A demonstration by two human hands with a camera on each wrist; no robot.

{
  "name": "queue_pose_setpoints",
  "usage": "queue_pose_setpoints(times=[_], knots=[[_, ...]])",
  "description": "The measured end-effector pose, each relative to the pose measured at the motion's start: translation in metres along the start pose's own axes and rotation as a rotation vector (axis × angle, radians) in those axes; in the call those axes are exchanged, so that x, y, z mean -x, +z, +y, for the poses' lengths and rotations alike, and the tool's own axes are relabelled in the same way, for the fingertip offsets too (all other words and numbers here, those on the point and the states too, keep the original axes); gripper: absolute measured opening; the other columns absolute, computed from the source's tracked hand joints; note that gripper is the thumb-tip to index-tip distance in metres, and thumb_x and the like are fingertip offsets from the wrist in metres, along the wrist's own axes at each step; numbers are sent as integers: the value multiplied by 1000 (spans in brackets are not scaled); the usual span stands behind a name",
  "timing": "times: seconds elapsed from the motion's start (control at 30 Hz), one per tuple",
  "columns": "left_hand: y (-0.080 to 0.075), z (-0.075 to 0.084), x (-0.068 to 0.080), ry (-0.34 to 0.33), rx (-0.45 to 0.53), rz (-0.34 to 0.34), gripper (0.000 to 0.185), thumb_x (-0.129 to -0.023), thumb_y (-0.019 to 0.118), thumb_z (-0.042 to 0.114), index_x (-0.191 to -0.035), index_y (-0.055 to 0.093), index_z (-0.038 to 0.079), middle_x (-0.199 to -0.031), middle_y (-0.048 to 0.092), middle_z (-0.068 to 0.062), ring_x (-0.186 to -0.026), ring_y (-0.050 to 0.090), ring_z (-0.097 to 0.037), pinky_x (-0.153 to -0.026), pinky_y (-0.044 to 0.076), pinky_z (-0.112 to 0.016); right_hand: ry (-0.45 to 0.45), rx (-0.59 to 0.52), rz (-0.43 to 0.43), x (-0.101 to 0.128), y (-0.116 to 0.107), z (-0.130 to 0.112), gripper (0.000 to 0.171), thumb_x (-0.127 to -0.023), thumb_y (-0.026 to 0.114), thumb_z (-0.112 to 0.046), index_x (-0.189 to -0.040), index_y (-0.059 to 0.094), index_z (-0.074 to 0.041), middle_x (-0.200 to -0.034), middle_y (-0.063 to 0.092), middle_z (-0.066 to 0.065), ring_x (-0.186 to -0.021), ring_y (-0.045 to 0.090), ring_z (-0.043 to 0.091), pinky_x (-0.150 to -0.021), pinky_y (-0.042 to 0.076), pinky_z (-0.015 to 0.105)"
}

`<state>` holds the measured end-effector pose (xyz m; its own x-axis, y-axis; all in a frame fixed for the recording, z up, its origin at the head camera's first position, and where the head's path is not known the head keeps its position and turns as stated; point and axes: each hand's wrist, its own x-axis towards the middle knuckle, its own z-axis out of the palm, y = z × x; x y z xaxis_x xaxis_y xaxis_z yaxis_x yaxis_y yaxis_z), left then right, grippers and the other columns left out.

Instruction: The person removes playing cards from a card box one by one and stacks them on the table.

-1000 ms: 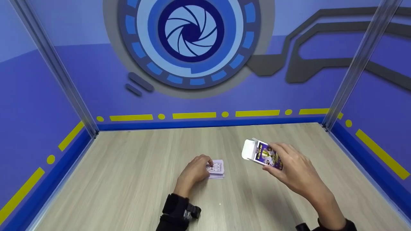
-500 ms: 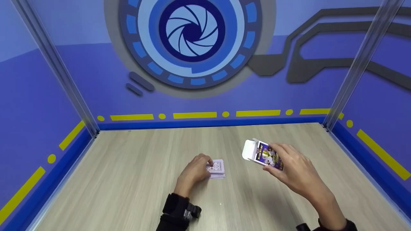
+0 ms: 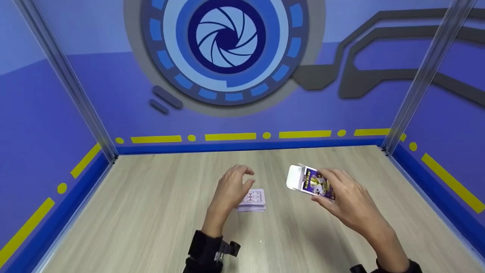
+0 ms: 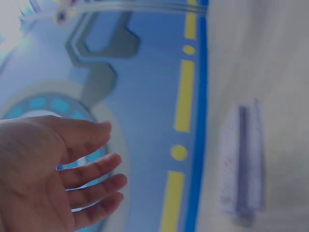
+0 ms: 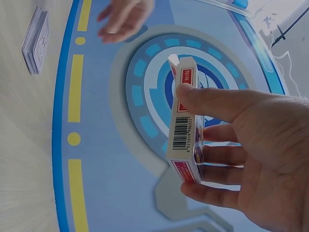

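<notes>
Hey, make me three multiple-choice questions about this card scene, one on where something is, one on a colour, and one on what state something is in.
1. Where does the stack of cards lie?
A. On the wooden table top
B. Inside the card box
C. In the right hand

2. What colour are the dashes and dots along the foot of the walls?
A. Red
B. Yellow
C. Green

3. What is the state of the left hand?
A. It pinches the cards
B. It grips the box
C. It is open, fingers relaxed, holding nothing

Answers:
1. A, the head view shows the stack flat on the table beside the left hand.
2. B, the stripe pattern is plainly yellow on blue.
3. C, the left wrist view shows loose fingers with nothing in them, while the right hand holds the card box, its flap open.
</notes>
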<state>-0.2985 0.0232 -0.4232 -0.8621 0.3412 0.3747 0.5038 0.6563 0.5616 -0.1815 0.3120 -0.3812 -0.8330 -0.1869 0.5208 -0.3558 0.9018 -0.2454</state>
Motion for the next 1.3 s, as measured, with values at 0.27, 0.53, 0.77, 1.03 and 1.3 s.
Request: queue_pose_setpoints(times=[0.27,0.53,0.77,1.03,1.3], knots=[[-14,59,15,233,249,135,6,-100,70,15,-101,71,9,-95,68,1,-89,64,-11,-81,56,-32,-7,-2,-5,-1,0,-4,72,-75,95,-21,-137,61,-4,-129,63,14,-111,59,29,-85,53,53],[-1,90,26,275,363,-8,3,-100,67,8,-103,67,7,-97,68,-1,-87,63,-5,-78,54,-20,-39,-22,-17,-2,5,-9,74,-72,96,-14,-136,60,-6,-131,61,12,-112,57,26,-88,54,49],[18,92,27,226,395,43,10,-99,66,0,-103,59,7,-95,64,0,-85,62,-3,-73,54,-17,-72,-19,-22,-2,11,-14,74,-70,97,-11,-134,60,-6,-130,61,12,-114,56,27,-94,51,51],[21,83,23,129,456,-18,18,-98,67,1,-109,54,7,-97,60,0,-88,59,-5,-76,54,-19,-137,-8,19,-3,12,-16,73,-67,98,-12,-131,62,-7,-127,62,9,-113,57,25,-92,52,48],[15,80,22,67,524,-85,23,-97,72,4,-109,53,7,-99,60,-1,-90,61,-6,-79,53,-21,-182,-3,49,-2,14,-20,76,-65,100,-13,-131,62,-9,-127,61,8,-113,57,22,-90,55,45]])
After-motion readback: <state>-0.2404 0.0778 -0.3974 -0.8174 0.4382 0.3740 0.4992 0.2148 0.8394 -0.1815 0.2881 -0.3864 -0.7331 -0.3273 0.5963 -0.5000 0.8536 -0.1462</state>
